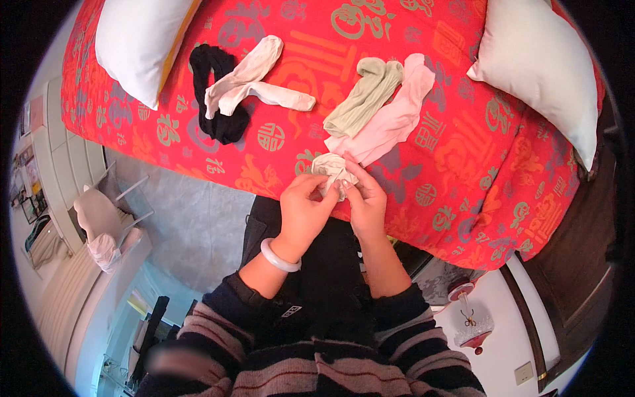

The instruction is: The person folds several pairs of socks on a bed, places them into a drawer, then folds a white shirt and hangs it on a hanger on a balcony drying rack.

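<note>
Both of my hands meet at the near edge of a red patterned bedspread (264, 159). Between them is a bunched cream sock (329, 167). My left hand (306, 202) pinches it from the left, a pale bangle on that wrist. On the other side, my right hand (364, 198) grips it with thumb and fingers. Just beyond lie a pale green sock (364, 99) and a pink sock (393, 119), side by side. Farther left, white socks (254, 83) rest across black socks (221, 122).
A white pillow (139, 46) lies at the far left of the bed, another pillow (539, 73) at the far right. On the grey floor (192, 225) at left stands a chair (102, 221) with cloth on it. A lamp (471, 321) shows at lower right.
</note>
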